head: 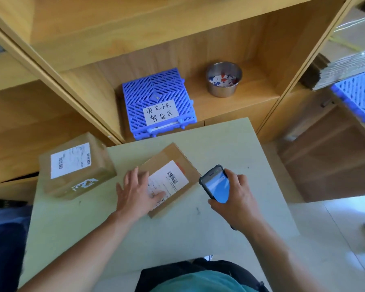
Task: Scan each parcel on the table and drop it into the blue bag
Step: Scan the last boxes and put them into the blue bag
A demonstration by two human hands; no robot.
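Observation:
A flat brown parcel with a white barcode label lies in the middle of the pale green table. My left hand rests flat on the parcel's near left corner, fingers spread, gripping nothing. Just to the right of the parcel, my right hand holds a black handheld scanner with its blue screen facing up and its head tilted toward the label. A taller brown parcel with a white label stands at the table's far left corner. Dark blue fabric, perhaps the blue bag, shows at the left edge.
Wooden shelving rises behind the table. On its low shelf stand a folded blue plastic crate with a handwritten label and a steel cup of coloured chips. Another blue crate and stacked cardboard sit at the right.

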